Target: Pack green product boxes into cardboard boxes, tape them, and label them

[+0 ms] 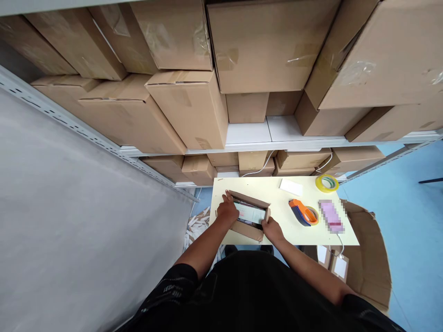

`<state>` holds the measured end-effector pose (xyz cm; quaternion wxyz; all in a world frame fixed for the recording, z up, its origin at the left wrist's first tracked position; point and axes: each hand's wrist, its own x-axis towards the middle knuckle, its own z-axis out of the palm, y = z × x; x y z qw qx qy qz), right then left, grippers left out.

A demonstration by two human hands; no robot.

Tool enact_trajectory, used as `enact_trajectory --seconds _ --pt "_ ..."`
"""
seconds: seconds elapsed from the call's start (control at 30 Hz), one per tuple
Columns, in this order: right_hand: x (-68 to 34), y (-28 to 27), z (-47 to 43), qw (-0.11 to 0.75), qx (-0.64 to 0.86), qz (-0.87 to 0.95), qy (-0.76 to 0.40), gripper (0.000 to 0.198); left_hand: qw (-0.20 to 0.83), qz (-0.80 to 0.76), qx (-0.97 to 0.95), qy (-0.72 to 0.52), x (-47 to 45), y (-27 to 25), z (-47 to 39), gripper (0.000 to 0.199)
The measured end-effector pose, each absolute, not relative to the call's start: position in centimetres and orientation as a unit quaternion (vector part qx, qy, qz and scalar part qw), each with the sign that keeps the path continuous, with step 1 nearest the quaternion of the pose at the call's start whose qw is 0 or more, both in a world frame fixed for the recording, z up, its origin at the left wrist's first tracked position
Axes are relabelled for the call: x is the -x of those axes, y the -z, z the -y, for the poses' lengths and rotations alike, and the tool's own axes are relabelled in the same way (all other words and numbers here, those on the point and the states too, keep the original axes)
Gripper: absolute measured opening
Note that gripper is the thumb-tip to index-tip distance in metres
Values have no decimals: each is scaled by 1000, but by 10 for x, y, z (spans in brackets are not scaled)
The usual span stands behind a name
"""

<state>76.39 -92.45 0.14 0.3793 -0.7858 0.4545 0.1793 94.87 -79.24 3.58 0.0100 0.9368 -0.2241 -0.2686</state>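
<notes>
A small cardboard box point(247, 229) lies on the pale yellow table with its long flaps folded up and outward. Inside it, a light green flat item with faint print point(249, 213) covers most of the opening, with something dark along its edges. My left hand point(228, 210) grips the left end of the box, its thumb over the inside and its fingers along the far rim. At the near right corner, my right hand point(273, 229) pinches the box's end wall. What lies beneath the green item is hidden.
On the table point(263, 182) are an orange and blue tape dispenser point(302, 213), a yellow tape roll point(326, 183), a white slab-like item point(291, 187) and a blurred pink item point(331, 216). Shelves of cardboard boxes point(188, 106) stand beyond. A big open carton point(367, 258) sits right.
</notes>
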Motion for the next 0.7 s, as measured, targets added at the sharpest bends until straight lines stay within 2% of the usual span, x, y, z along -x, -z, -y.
enact_trajectory --seconds 0.3,0.5,0.7 --pt "-768 -9 934 370 799 -436 -186 39 91 206 -908 354 -967 -38 771 97" --pt "-772 -9 934 344 813 -429 -190 39 16 226 -916 332 -966 -38 771 118" --pt "-770 -6 932 339 810 -438 -194 41 -1 222 -925 310 -959 -36 780 106"
